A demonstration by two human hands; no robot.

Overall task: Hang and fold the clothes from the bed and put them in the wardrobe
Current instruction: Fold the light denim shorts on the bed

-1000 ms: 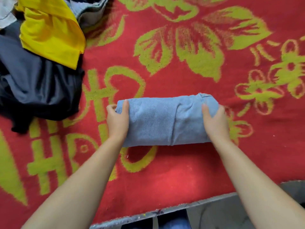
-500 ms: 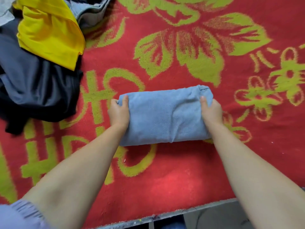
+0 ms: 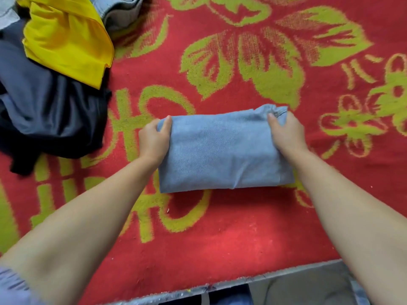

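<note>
Single view only: head-worn wide-angle camera, looking forward and steeply down onto the bed [image 3: 220, 238]. Close range; both forearms enter from the bottom corners. Bed's near edge crosses bottom of frame, clothes pile [image 3: 50, 84] at upper left. Edges curve with lens distortion.

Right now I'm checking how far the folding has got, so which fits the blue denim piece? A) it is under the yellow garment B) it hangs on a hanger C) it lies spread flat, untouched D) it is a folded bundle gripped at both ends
D: the folded blue denim piece lies on the red blanket, the left hand gripping one end and the right hand the other.
</note>
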